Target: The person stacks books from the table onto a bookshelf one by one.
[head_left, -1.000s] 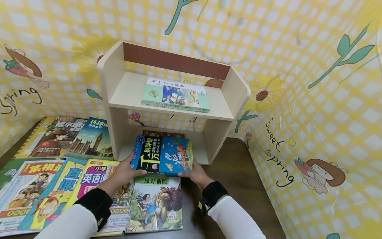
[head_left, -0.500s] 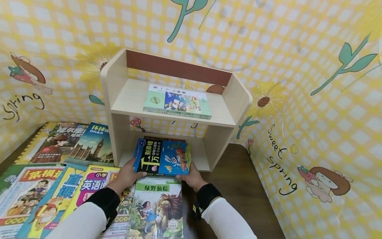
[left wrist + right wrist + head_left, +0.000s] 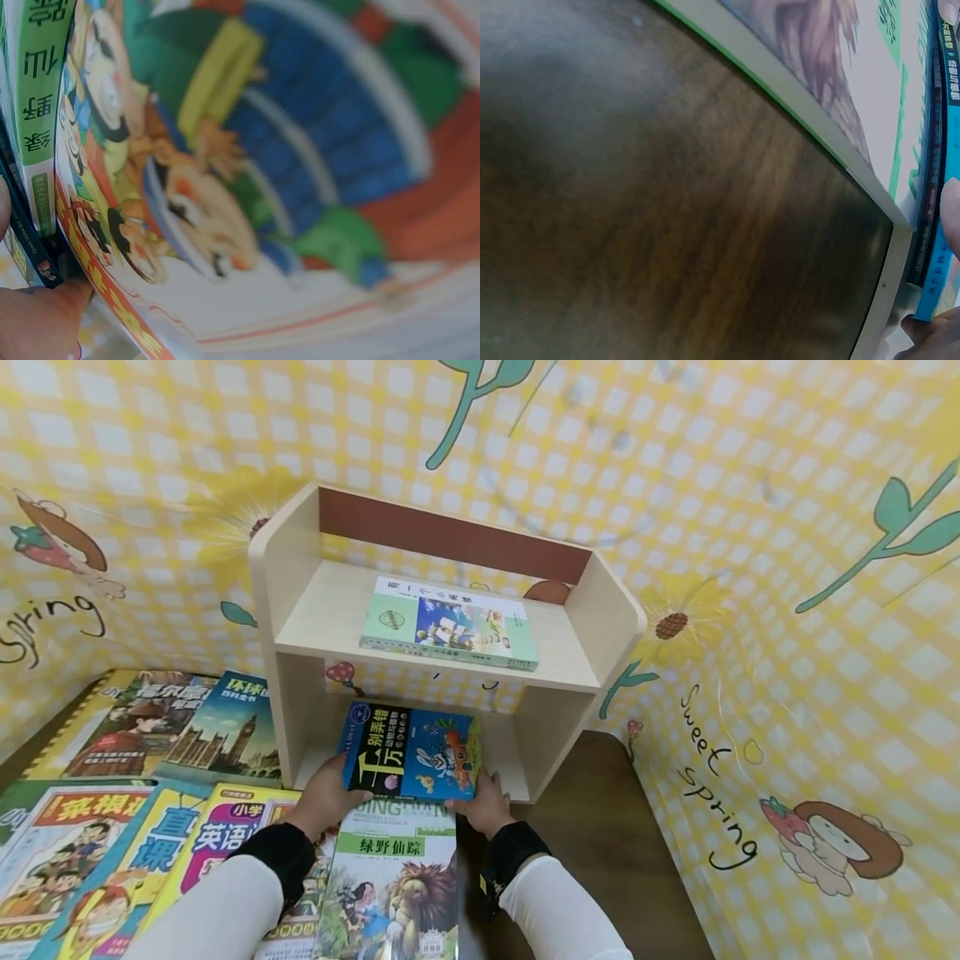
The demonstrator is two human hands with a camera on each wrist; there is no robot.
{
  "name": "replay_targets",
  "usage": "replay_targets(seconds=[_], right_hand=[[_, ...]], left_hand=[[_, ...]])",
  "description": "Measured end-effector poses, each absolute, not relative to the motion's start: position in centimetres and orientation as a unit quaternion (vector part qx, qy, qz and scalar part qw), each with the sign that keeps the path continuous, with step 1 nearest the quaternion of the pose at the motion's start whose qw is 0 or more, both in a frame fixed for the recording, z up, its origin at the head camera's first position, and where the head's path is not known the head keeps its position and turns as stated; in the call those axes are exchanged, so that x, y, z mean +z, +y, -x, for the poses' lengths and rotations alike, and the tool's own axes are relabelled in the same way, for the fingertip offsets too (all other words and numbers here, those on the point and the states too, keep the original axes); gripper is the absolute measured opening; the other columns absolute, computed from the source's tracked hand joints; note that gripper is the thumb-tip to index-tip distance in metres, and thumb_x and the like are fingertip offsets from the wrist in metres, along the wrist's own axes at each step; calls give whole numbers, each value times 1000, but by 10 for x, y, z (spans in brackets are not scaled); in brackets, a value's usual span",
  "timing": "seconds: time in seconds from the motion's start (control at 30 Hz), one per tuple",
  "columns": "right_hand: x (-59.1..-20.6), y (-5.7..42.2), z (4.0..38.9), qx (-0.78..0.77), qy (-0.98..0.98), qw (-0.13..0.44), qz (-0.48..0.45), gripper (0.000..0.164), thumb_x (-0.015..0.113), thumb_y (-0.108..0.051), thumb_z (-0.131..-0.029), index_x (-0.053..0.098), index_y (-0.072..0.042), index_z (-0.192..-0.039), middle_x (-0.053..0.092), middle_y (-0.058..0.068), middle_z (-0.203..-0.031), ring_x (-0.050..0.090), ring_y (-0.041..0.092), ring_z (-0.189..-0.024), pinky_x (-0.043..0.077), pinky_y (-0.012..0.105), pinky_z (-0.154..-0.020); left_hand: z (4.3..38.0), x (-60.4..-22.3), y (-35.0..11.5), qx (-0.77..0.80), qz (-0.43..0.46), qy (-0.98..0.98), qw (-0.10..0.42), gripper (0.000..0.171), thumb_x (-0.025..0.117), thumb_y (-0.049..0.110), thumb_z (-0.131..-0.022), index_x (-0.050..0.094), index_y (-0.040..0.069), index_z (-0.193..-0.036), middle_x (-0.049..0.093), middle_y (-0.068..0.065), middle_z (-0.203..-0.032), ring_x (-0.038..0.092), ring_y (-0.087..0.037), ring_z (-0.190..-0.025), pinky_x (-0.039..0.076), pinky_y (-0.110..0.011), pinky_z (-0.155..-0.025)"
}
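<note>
A blue and black book, its cover facing up, lies partly inside the lower compartment of the pale wooden bookshelf. My left hand grips its left front corner, thumb over the near edge. At the right front corner my right hand holds it the same way. Beneath it, the right wrist view shows the spine of another dark book. Just in front lies a green and white book with a lion cover, its top close to the shelf's front.
On the upper shelf lies a small stack of pale green books. Several colourful books overlap at the left, among them a yellow and purple one and one with a clock tower. Dark wooden table shows at the right, beside a patterned cloth wall.
Both hands have moved the blue and black book slightly deeper into the lower compartment. It now covers the dark red book visible behind it earlier, and more of the lion book's top shows.
</note>
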State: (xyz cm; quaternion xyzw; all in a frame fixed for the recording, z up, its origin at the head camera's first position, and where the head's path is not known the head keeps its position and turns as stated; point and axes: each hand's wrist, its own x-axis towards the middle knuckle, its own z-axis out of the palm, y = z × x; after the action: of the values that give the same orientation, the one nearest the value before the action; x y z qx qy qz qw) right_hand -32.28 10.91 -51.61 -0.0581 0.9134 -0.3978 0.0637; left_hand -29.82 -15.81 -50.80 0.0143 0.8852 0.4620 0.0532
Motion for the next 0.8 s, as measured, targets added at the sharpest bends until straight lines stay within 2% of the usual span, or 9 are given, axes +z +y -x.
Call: replay_targets(seconds=[0.03,0.1,0.27,0.43,0.67,0.8], right_hand=[[-517,109,323,-397,914,61,59,87,73,-24,-87,21,3,-151,28,26,-153,9,49,-143,4,70,-109],[-518,109,323,-395,915,60,57,85,72,-23,-88,22,5,-150,29,28,-152,9,49,-143,5,70,-109],[-515,105,329,-377,923,52,56,81,72,-22,-88,25,7,-148,33,29,-149,14,49,-142,8,70,-109],[-515,106,336,-368,927,45,51,81,72,-23,-88,27,4,-148,34,28,-149,15,47,-142,11,68,-109],[-515,103,337,-371,927,45,32,81,71,-23,-89,25,5,-149,29,30,-150,16,47,-142,12,65,-112],[-516,99,340,-356,934,35,13,78,69,-27,-90,28,4,-148,32,29,-149,21,46,-141,15,65,-111]], left_hand=[[300,-510,-157,462,-14,885,49,82,68,12,-90,16,-8,-150,22,-34,-150,25,-52,-135,32,-61,-106],[304,-513,-156,461,-13,886,42,81,69,12,-90,18,-5,-151,25,-33,-150,27,-50,-135,32,-60,-106],[314,-514,-158,453,-20,891,18,76,71,8,-87,26,-5,-148,39,-31,-141,39,-45,-129,35,-59,-105],[319,-512,-153,442,-6,897,21,76,70,8,-88,26,-7,-147,39,-32,-140,40,-45,-129,33,-57,-107],[325,-516,-152,440,15,897,36,78,68,9,-90,20,-9,-148,31,-33,-144,33,-47,-133,29,-58,-109],[328,-516,-150,441,13,897,30,77,67,8,-90,20,-9,-148,32,-34,-144,33,-47,-133,29,-58,-109]])
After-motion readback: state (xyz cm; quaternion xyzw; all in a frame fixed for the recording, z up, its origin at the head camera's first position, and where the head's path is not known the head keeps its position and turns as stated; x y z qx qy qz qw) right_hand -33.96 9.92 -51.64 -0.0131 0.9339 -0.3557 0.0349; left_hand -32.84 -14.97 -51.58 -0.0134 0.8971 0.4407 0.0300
